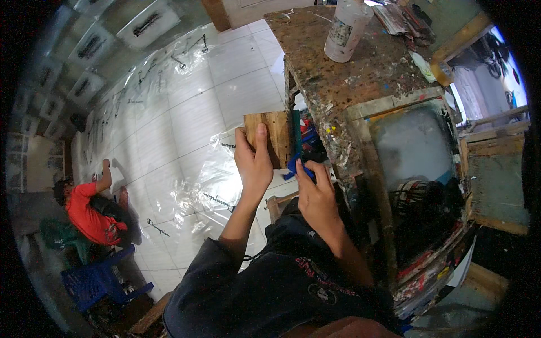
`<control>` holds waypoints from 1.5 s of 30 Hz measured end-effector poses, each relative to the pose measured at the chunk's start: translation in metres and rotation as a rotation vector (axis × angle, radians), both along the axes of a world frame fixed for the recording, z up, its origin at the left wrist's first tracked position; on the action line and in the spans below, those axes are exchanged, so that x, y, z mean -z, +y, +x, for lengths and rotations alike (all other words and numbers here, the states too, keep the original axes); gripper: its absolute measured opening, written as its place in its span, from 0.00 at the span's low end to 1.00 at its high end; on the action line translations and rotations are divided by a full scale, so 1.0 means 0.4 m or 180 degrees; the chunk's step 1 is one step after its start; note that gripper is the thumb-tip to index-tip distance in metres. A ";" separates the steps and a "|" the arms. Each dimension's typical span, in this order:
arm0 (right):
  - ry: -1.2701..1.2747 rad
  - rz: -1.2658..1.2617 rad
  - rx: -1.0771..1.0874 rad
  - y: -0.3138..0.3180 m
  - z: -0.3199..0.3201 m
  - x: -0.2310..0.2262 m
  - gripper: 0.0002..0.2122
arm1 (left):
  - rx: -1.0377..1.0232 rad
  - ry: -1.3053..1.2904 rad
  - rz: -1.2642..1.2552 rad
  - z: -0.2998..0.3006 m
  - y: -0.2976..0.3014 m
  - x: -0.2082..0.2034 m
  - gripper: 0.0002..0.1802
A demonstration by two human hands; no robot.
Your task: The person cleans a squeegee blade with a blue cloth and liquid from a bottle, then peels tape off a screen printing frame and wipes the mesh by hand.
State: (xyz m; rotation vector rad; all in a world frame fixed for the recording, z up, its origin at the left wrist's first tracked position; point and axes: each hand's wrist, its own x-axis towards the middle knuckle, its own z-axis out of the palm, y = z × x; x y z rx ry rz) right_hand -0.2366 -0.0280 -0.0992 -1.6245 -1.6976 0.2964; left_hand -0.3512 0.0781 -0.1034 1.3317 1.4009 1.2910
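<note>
A wooden block is gripped by the left hand, the thumb pressed on its face; its right edge is lined with a teal strip. A blue cloth is pinched by the right hand at the strip's lower end. The hands are held close but apart. The block is held just left of the stained table, where a pale bottle is placed.

A cloudy plastic bottle is standing on the paint-spattered surface, and a wood-framed pale panel is resting just beside it. Transparent printed sheeting is lying over the tiled floor. At far left, a person in red is crouching or sitting near a blue plastic seat.
</note>
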 end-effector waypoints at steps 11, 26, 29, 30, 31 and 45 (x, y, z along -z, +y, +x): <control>-0.0177 0.0537 0.0016 0.086 0.046 -0.083 0.20 | 0.0147 -0.0288 -0.0061 -0.006 -0.024 -0.023 0.18; 0.0000 0.0364 -0.0214 0.034 0.014 -0.038 0.16 | -0.0099 -0.0491 0.0106 -0.041 0.011 -0.065 0.17; 0.0757 -0.0083 0.0040 0.006 0.052 -0.063 0.15 | -0.0215 -0.0021 0.0210 -0.046 0.012 -0.052 0.19; 0.0685 0.0101 0.0163 0.016 0.072 -0.098 0.15 | -0.0160 0.0087 0.0122 -0.046 0.004 -0.052 0.19; 0.0661 0.0106 0.0175 0.030 0.090 -0.152 0.14 | -0.0085 0.0191 0.0056 -0.044 0.002 -0.063 0.19; 0.0123 0.0530 -0.0560 0.142 0.069 -0.094 0.09 | 0.0027 -0.0433 -0.0055 -0.034 -0.016 -0.039 0.16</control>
